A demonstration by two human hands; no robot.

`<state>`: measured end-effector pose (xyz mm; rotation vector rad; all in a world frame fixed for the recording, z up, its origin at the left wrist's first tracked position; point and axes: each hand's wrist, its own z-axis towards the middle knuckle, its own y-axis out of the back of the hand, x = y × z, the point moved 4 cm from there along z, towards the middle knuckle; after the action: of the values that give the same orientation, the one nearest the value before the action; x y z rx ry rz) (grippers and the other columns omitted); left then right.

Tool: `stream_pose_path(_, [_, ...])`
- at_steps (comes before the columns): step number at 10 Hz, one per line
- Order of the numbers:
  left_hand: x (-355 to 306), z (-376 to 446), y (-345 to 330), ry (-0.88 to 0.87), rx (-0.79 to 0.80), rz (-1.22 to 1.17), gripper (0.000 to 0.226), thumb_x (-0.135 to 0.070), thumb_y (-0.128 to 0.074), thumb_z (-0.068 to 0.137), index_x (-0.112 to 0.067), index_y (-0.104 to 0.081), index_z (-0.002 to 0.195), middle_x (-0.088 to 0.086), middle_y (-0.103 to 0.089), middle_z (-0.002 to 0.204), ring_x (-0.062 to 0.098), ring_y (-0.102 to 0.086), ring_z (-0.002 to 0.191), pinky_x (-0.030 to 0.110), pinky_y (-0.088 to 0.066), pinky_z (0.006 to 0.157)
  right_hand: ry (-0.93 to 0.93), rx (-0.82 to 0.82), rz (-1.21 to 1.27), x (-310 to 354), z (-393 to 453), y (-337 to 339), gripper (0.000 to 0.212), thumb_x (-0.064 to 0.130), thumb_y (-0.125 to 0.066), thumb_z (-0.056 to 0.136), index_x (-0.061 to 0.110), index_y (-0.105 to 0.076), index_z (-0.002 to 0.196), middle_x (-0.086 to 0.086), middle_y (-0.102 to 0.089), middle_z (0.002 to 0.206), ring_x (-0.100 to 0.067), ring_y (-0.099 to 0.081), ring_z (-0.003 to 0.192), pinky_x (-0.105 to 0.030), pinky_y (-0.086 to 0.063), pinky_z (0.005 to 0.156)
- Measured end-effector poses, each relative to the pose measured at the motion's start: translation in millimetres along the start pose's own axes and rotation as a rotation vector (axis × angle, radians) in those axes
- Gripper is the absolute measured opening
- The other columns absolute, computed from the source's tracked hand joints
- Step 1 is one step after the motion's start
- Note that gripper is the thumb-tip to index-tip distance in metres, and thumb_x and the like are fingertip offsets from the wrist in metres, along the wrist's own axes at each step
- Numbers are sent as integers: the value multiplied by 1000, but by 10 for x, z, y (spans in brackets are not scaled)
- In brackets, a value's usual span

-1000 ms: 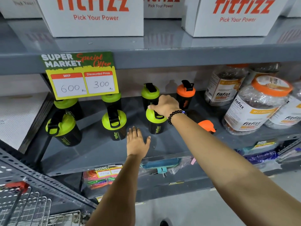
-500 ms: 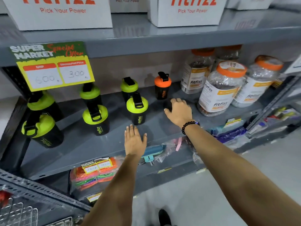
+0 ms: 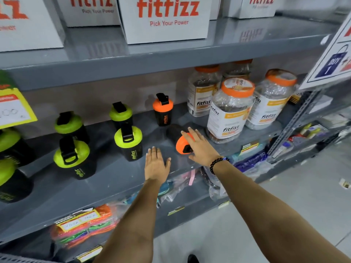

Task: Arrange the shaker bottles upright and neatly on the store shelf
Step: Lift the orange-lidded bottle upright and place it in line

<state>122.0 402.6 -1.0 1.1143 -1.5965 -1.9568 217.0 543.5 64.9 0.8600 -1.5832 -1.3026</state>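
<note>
Several black shaker bottles stand upright on the grey shelf: green-lidded ones such as the front middle bottle, the front left bottle and the back bottle, plus one orange-lidded bottle at the back. Another orange-lidded shaker lies on its side, lid toward me. My right hand rests over this fallen bottle with fingers spread, not closed around it. My left hand lies flat and open on the shelf just left of it.
Large clear fitfizz jars with orange lids crowd the shelf right of the fallen bottle. White fitfizz boxes sit on the shelf above. A yellow price sign hangs at left. Packaged goods fill the lower shelf.
My right hand left the green-lidded bottle and moved right onto the fallen orange-lidded shaker. The view swung right. My left hand stayed flat on the shelf.
</note>
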Motion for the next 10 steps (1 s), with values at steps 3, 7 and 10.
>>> stream_pose_path(3, [-31,183,-106,48,8,27,67,-43,-32,99,-1,-18,149,18,-16,159,32,-9,148,39,-6,123,111,-149,-54,-115,266,259,82,40,-60,73,22,-26,146,-13,-41,140,-35,-42,121,-43,-37,99])
stream_pose_path(7, [-29,177,-105,73,-16,1,67,-46,-33,97,-5,-20,149,15,-18,159,28,-10,149,37,-7,123,-60,-37,267,103,1020,658,43,52,-49,79,23,-63,108,-10,-68,110,-31,-60,103,-35,-48,81])
stream_pose_path(10, [-4,178,-131,77,-21,-1,68,-47,-33,97,-6,-20,149,14,-17,160,28,-10,149,36,-7,123,13,-83,166,234,1113,905,35,32,-64,74,8,-66,100,-13,-63,104,-32,-60,96,-29,-44,69])
